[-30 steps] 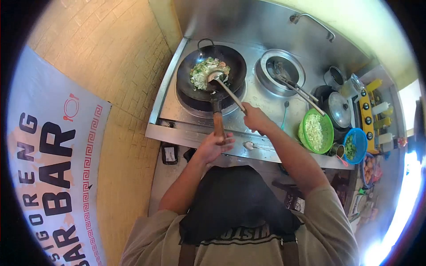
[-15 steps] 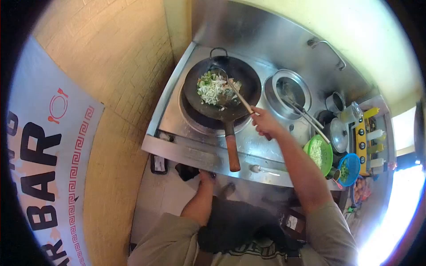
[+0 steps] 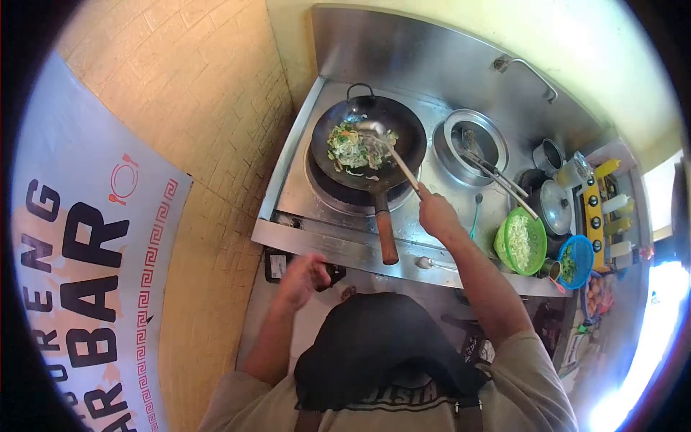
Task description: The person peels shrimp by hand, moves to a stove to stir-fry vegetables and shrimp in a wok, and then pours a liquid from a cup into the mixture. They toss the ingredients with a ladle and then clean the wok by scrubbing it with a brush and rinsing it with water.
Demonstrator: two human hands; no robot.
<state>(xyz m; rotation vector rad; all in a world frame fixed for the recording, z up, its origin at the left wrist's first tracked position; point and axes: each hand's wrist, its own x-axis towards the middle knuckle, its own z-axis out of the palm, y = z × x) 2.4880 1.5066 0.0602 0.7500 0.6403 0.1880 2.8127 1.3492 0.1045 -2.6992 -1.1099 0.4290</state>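
The left hand (image 3: 306,279) has risen toward the cooktop's (image 3: 324,243) near edge, half open and seemingly empty, leaving the wooden handle (image 3: 387,237) unsteadied. The right hand (image 3: 437,214) closes round the ladle (image 3: 404,170); toward the far left corner, the food (image 3: 351,150) in the wok (image 3: 409,137) now looks more mixed.

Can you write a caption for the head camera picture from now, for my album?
Right hand stirs vegetables with a ladle in the wok, left hand off its wooden handle.
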